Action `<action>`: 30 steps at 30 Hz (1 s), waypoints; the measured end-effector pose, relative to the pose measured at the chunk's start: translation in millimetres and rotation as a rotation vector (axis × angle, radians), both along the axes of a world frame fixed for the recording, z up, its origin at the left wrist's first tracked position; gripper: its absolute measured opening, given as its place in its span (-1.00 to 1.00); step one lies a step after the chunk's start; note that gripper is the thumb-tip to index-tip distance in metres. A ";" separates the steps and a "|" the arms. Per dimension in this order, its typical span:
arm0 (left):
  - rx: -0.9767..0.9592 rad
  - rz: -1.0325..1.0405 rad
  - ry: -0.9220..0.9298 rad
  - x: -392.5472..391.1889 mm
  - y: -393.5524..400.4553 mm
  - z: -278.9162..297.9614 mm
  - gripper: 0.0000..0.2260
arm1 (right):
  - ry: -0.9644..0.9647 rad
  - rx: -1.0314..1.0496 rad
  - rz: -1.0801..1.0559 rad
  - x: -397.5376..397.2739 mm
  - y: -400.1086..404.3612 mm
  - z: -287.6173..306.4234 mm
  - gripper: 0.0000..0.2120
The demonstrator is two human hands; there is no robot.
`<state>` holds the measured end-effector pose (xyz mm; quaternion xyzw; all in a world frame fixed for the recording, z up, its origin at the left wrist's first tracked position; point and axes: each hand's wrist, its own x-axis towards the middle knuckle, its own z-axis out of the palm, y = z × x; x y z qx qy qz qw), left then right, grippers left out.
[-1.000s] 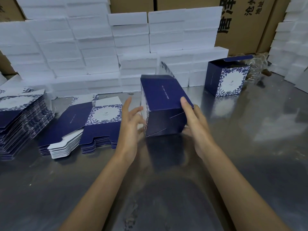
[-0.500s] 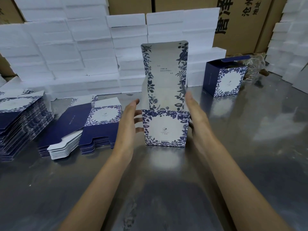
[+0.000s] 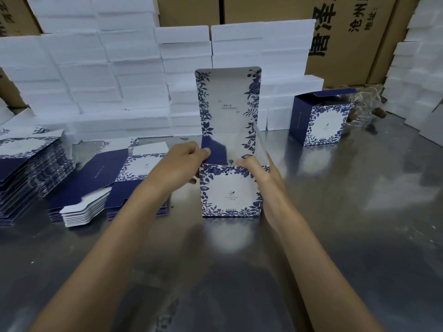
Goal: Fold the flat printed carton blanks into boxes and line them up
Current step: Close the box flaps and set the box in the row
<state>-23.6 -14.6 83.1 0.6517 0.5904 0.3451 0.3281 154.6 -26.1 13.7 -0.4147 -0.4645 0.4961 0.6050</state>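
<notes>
A square printed carton (image 3: pixel 230 190) stands upright on the brushed, reflective metal table (image 3: pixel 335 236), its front panel matte white with a border of navy leaves and a small emblem in the middle. Its tall lid flap (image 3: pixel 229 101) rises straight up at the back, rounded at the top corners, pale inside with the same leafy edging and a few lines of tiny print. The left hand (image 3: pixel 182 164) has its fingers curled round the navy side flap (image 3: pixel 214 153) at the carton's left top edge, pinching it. The right hand (image 3: pixel 261 173) grips the right top corner, thumb hooked over the front rim and fingers along the right wall. To the left lie stacks of flat carton blanks (image 3: pixel 103 178), navy and floral, with white tabs fanned at the near edge, and a taller pile (image 3: pixel 31 171) beyond them. A finished box (image 3: pixel 321 121) with its lid ajar sits well apart at the right rear. Rough-edged white foam blocks (image 3: pixel 107 75) are stacked behind, before brown corrugated cases (image 3: pixel 347 32).
</notes>
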 end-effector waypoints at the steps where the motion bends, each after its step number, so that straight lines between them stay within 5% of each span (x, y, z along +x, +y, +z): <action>1: 0.047 0.006 0.091 1.6 2.0 0.9 -0.73 | -0.006 0.000 -0.002 -0.4 0.7 -0.6 -0.37; 4: 0.057 0.014 0.253 2.6 7.2 5.4 -0.75 | -0.026 -0.014 -0.004 -0.8 1.1 -0.1 -0.22; 7: -0.080 0.022 0.171 3.2 13.0 13.3 -0.77 | -0.036 -0.026 -0.011 0.7 2.9 -1.4 -0.23; 18: -0.091 0.066 0.256 0.5 33.0 16.1 -0.62 | -0.024 -0.082 0.027 2.1 1.8 -0.6 -0.24; 22: -0.021 0.086 0.054 6.5 36.1 2.0 -0.84 | -0.052 -0.100 0.012 3.7 0.0 2.8 -0.21; 25: 0.020 0.169 -0.062 9.7 32.3 -8.6 -0.81 | -0.057 -0.097 0.025 5.2 -1.4 1.6 -0.16; 30: 0.180 0.252 -0.541 11.2 19.9 -26.0 -0.90 | 0.218 -0.120 0.243 10.3 -2.8 12.0 -0.24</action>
